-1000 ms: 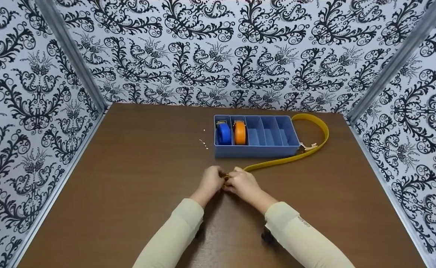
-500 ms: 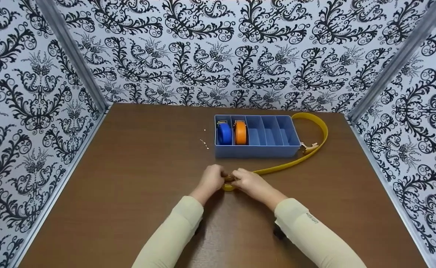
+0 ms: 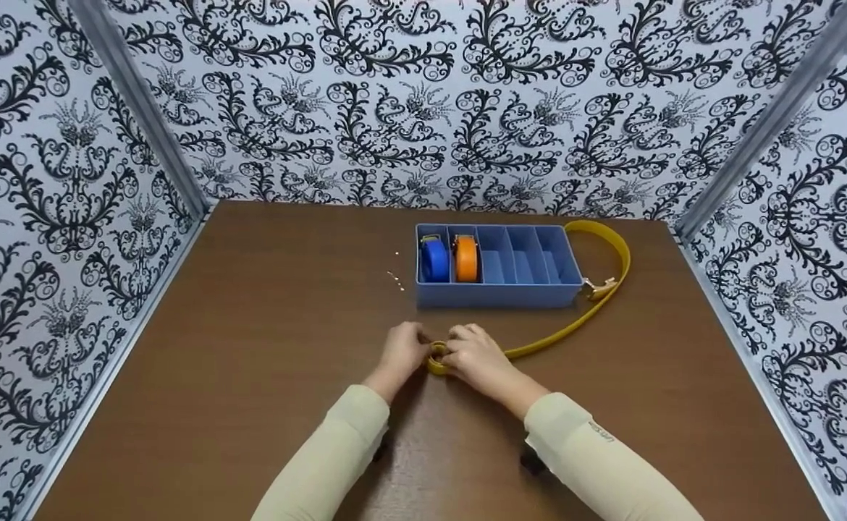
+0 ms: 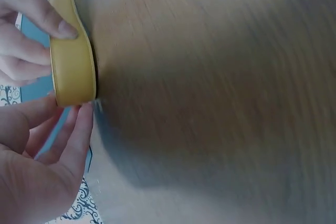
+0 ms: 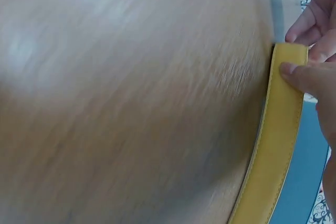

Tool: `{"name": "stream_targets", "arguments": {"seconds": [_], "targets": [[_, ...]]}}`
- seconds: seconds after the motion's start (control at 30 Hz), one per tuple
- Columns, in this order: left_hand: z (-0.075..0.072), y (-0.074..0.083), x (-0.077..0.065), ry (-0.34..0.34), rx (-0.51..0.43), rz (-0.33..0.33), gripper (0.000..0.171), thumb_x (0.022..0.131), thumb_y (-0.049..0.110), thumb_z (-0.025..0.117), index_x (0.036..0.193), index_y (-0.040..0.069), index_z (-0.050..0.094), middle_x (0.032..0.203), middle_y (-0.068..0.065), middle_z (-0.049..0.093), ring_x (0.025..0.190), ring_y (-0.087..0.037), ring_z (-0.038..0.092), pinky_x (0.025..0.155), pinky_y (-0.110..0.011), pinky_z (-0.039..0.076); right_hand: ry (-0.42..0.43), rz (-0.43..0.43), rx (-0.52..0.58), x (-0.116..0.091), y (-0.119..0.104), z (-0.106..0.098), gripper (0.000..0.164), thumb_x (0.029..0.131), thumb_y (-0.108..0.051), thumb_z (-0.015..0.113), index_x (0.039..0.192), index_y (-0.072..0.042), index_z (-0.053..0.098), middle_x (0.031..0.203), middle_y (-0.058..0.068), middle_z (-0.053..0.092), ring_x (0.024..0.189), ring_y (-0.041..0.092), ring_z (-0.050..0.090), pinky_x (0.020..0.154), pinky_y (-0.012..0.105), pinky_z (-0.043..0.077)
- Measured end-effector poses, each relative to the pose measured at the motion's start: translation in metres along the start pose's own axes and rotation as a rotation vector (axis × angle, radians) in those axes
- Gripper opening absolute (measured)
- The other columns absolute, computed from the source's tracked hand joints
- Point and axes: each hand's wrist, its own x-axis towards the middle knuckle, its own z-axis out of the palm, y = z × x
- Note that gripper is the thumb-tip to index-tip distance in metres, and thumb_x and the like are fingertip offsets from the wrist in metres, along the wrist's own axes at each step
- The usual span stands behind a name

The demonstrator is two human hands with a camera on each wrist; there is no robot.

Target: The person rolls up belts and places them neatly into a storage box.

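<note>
A yellow belt (image 3: 562, 334) with stitched edges is partly wound into a small coil standing on edge on the table. My left hand (image 3: 403, 353) is at the coil's left end, fingertips against it. In the left wrist view its fingers reach both sides of the coil (image 4: 76, 72)'s lower end. My right hand (image 3: 480, 365) grips the coil from the right, the thumb (image 5: 290, 68) on the outer face and fingers behind. From there the loose strap curves right and back around the blue box (image 3: 499, 295), with a metal fitting (image 3: 601, 286) near the box's corner.
Inside the divided box, a rolled blue belt (image 3: 435, 260) and a rolled orange belt (image 3: 466, 259) fill the two left compartments. Small white specks (image 3: 395, 281) lie left of the box on the brown table (image 3: 271, 325). Patterned walls enclose the back and sides.
The right hand shifts right, then slightly back left, around the coil. The coil shows more clearly between the hands, and the loose strap's loop draws in left. The box stays put.
</note>
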Motion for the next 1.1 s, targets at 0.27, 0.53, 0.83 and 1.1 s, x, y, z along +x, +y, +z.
{"name": "stream_targets", "arguments": {"seconds": [0.27, 0.53, 0.83, 1.1], "targets": [[0.005, 0.003, -0.008, 0.034, -0.105, -0.107, 0.016, 0.077, 0.002, 0.077, 0.091, -0.002, 0.072, 0.083, -0.011, 0.071, 0.072, -0.022, 0.066, 0.063, -0.029, 0.054, 0.005, 0.085, -0.041, 0.01, -0.011, 0.003, 0.01, 0.069, -0.016, 0.084, 0.073, -0.014, 0.075, 0.07, -0.002, 0.066, 0.08, 0.023, 0.053, 0.08, 0.039, 0.042], [0.011, 0.007, -0.002, 0.044, -0.038, -0.041, 0.017, 0.072, -0.01, 0.068, 0.086, -0.002, 0.075, 0.084, -0.011, 0.072, 0.08, -0.027, 0.068, 0.068, -0.035, 0.055, 0.021, 0.105, 0.025, 0.009, -0.01, 0.002, 0.013, 0.067, -0.019, 0.086, 0.072, -0.015, 0.075, 0.077, -0.002, 0.069, 0.084, 0.024, 0.054, 0.083, 0.042, 0.042], [0.005, 0.011, 0.005, -0.036, 0.02, 0.032, 0.016, 0.075, -0.007, 0.069, 0.086, 0.001, 0.077, 0.087, -0.009, 0.072, 0.085, -0.027, 0.067, 0.075, -0.035, 0.054, -0.011, -0.111, 0.02, -0.004, 0.01, -0.004, 0.021, 0.072, -0.025, 0.085, 0.09, -0.016, 0.078, 0.095, 0.0, 0.064, 0.097, 0.025, 0.054, 0.088, 0.042, 0.043], [0.002, 0.006, 0.009, -0.112, 0.111, 0.137, 0.015, 0.076, -0.007, 0.07, 0.082, 0.005, 0.077, 0.083, -0.005, 0.072, 0.081, -0.023, 0.066, 0.072, -0.032, 0.053, -0.069, -0.222, -0.016, -0.014, 0.018, -0.013, 0.02, 0.092, -0.019, 0.066, 0.11, -0.017, 0.075, 0.108, -0.001, 0.067, 0.102, 0.023, 0.056, 0.091, 0.04, 0.043]]}}
